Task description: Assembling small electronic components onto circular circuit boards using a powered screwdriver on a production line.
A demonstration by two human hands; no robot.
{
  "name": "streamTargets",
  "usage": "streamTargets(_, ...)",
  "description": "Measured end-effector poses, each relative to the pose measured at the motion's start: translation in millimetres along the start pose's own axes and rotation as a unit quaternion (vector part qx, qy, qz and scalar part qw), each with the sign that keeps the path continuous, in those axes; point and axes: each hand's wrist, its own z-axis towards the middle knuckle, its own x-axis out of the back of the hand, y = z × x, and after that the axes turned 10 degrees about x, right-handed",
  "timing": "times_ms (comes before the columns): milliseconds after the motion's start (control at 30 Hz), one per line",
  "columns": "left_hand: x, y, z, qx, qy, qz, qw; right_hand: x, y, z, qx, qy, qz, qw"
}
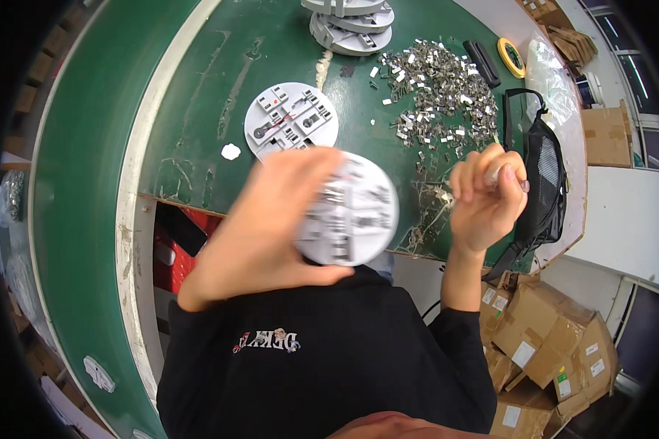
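My left hand (245,223), smeared by motion, grips a round pale grey plastic disc (370,212) by its left edge, above the bench's front edge. Dark slots and raised blocks cover the disc's face, blurred too. To the right, my right hand (489,197) is raised with its fingers curled in. A small dark tip shows at its fingers, but I cannot make out what it is. Just beyond my left hand, a similar disc (291,121) lies on the bench, with dark inserts and a red wire on it. My left hand partly covers its near edge.
A heap of small metal pieces (447,91) spreads over the green bench (220,80). Behind stands a stack of grey discs (351,36). Rightward are a black bar (482,64), yellow tape roll (511,58), clear plastic (553,80) and black mesh bag (545,175). Cardboard boxes (538,322) sit below.
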Motion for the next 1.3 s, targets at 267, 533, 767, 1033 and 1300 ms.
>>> streamTargets(267, 121.2, -77.7, -26.0, 0.422, 0.375, 0.231, 0.792, 28.9, -12.6, 30.3, -0.124, -0.068, -0.346, 0.927)
streamTargets(533, 22.8, -59.6, 12.8, 0.209, 0.231, 0.113, 0.944, 32.7, -1.1, -0.6, -0.121, -0.29, -0.602, 0.734)
streamTargets(767, -7.1, -41.3, 31.6, 0.138, 0.144, 0.133, 0.971, 34.4, -6.6, -0.4, -0.171, -0.247, -0.575, 0.761)
streamTargets(1033, -36.9, -10.7, 33.1, 0.01, -0.027, -0.005, 1.0, 42.5, 4.1, -2.0, -0.131, -0.256, -0.556, 0.78)
streamTargets(1300, -61.5, -13.9, 36.9, -0.012, 0.001, -0.051, 0.999, 40.9, 2.3, 1.7, -0.166, -0.24, -0.53, 0.796)
